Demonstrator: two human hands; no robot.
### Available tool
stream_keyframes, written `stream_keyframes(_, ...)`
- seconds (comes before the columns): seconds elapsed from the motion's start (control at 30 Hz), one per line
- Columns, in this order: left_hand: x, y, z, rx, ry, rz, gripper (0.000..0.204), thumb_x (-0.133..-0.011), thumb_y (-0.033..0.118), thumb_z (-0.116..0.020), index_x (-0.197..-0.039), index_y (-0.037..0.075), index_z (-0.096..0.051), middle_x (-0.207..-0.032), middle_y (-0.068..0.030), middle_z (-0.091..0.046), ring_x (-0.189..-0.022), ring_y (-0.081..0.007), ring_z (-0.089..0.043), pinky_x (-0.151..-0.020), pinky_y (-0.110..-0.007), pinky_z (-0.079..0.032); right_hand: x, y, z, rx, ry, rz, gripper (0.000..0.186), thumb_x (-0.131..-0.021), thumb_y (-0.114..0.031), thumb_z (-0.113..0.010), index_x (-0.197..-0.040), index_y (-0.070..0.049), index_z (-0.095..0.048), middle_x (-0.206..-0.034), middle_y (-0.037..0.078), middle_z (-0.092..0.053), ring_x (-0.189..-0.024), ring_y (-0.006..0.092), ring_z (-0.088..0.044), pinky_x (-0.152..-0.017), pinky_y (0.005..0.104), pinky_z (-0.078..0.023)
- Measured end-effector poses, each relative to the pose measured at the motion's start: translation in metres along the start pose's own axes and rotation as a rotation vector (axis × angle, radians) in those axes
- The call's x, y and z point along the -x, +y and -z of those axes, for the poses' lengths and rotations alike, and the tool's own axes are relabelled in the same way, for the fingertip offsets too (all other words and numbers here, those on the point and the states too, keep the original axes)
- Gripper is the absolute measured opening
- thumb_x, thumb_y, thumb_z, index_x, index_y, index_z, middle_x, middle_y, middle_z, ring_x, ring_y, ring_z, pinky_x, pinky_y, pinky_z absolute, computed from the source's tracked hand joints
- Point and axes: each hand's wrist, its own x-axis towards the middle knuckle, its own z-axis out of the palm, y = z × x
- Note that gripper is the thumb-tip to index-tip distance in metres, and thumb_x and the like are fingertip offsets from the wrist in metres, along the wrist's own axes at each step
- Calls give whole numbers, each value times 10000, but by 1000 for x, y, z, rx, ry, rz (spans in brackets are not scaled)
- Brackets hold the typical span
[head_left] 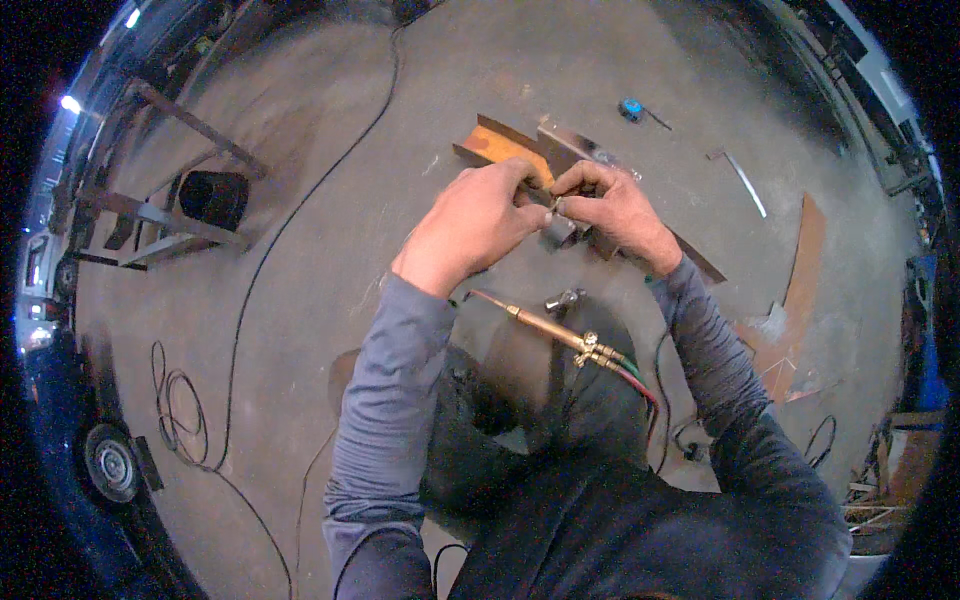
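Observation:
My left hand (470, 222) and my right hand (628, 218) meet in front of me, their thumbs and fingertips pinched together around something small and dark. The fingers hide most of it, and I cannot make out its kind. Just below the fingertips shows a grey rounded metal piece (560, 233); I cannot tell whether they touch it. Beyond my hands lies a steel channel (492, 146) with a yellow-orange inner face, beside a grey metal length (577, 143). A brass gas torch (548, 327) with red and green hoses rests across my lap, near a small shiny metal object (566, 299).
A blue tape measure (630, 108) lies far ahead. Off to the right are a pale metal strip (746, 186) and a rusty flat plate (797, 285). A black cable (311, 190) crosses the floor at left, near a metal frame (165, 215) and a vehicle wheel (112, 463).

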Motion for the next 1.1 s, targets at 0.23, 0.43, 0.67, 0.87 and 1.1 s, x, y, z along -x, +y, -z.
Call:
stream_keyframes(0.23, 0, 9, -8, 91, -57, 45, 350, -858, 188, -757, -1168, 43, -683, -991, -155, -738, -942, -319, -721, -850, -427, -559, 24, -10, -24, -377, 9, -63, 215, -879, -168, -766, -1043, -38, -718, -956, 2, -698, -878, 91, -616, -767, 258, -477)
stream_keyframes(0.43, -3, -11, -2, -15, 159, -69, 400, -878, 152, -721, -1266, 68, -667, -979, -148, -725, -951, -286, -711, -866, -401, -555, 52, 16, -22, -145, -24, -42, 475, -881, -254, -803, -1269, -38, -635, -1071, 97, -741, -979, 213, -693, -905, 358, -541)
stream_keyframes(0.67, 7, -18, 31, 79, 364, 23, 356, -966, 124, -611, -1316, 80, -665, -942, -42, -690, -678, -96, -567, -611, -268, -500, 171, 154, -61, 877, -500, -377, 587, -882, -376, -779, -1327, -40, -598, -1269, 270, -629, -1167, 458, -635, -984, 547, -547)
stream_keyframes(0.87, 11, -12, 57, 397, 490, 171, 370, -948, 80, -570, -1302, 37, -667, -978, -84, -711, -684, -104, -593, -609, -281, -494, 170, 150, -73, 841, -448, -420, 561, -858, -264, -802, -1331, -61, -579, -1355, 253, -561, -1155, 492, -628, -962, 563, -557)
stream_keyframes(1.1, 29, -14, 99, 601, 725, 151, 369, -940, 75, -591, -1300, 28, -657, -971, -46, -682, -645, -62, -537, -511, -230, -403, 159, 147, -66, 583, -595, -469, 629, -755, -341, -874, -1251, -44, -623, -1099, 227, -704, -1017, 373, -708, -886, 463, -580)
